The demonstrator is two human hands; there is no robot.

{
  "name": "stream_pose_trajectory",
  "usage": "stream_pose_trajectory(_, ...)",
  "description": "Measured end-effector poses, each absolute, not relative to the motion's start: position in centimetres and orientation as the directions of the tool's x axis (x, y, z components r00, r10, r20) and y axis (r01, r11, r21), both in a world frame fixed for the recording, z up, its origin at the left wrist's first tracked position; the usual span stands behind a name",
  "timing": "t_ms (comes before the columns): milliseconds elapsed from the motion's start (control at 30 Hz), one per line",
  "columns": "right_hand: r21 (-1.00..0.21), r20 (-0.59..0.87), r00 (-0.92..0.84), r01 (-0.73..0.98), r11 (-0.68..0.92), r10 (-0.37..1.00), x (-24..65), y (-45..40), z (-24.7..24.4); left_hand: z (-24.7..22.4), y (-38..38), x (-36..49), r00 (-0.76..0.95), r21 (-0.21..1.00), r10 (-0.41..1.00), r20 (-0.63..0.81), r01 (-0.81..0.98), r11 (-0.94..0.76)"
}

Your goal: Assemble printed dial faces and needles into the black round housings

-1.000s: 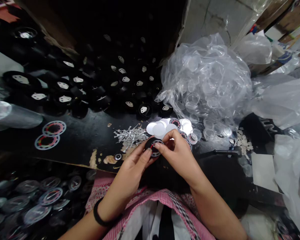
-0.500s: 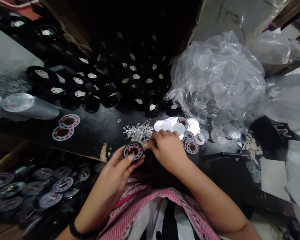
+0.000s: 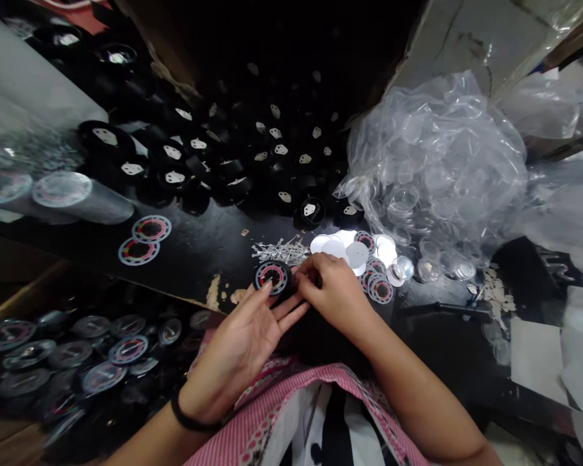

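A round black gauge (image 3: 272, 277) with a ringed dial faces up between my hands. My left hand (image 3: 252, 323) holds it from below and the left, thumb on the dial's lower edge, other fingers stretched to the right. My right hand (image 3: 328, 285) is at the gauge's right side, with thumb and index finger pinched together; whatever is between those fingertips is too small to make out. Just behind the gauge lies a heap of small white pointers (image 3: 280, 250). White discs (image 3: 357, 254) and several printed dial rings (image 3: 381, 288) lie beyond my right hand.
Black housings (image 3: 175, 176) with white plates pile up at the back. A plastic bag (image 3: 437, 155) of clear covers stands back right. Finished-looking gauges (image 3: 104, 377) fill the lower left. Two dial rings (image 3: 138, 251) lie left; a black tool (image 3: 459, 309) and pale card (image 3: 538, 359) lie right.
The gauge has moved slightly up and right in view. My left fingers have straightened and spread beneath it, and my right hand has come against its right side. The whole view has shifted a little.
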State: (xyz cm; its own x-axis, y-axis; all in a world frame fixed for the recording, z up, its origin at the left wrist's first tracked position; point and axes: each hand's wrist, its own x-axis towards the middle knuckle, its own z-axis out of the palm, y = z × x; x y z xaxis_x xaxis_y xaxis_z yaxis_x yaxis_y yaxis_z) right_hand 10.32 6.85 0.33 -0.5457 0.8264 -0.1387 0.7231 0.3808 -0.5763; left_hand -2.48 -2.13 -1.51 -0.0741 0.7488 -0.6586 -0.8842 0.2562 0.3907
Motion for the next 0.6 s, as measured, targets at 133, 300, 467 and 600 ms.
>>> stream_pose_trajectory(133,-0.688,-0.097,-0.498,0.66,0.304,0.862,11.3,6.5,0.6,-1.3,-0.8,-1.9,-0.091,0.362,0.727,-0.681,-0.905,0.225)
stream_pose_trajectory(300,-0.659,-0.073,-0.477,0.682,0.317,0.876,12.1,5.9,1.1,-1.2,-1.2,-0.9,-0.203,0.504,0.788,-0.581,-0.85,0.153)
stream_pose_trajectory(467,-0.707,-0.032,-0.463,0.637,0.307,0.886,12.6,5.3,1.6,-0.8,-1.2,-0.5,-0.306,0.659,0.818,-0.488,-0.743,0.116)
stream_pose_trajectory(600,-0.819,0.021,-0.47,0.498,0.285,0.883,13.2,4.8,2.1,-1.3,-0.4,-0.3,-0.305,0.737,0.806,-0.508,-0.638,0.224)
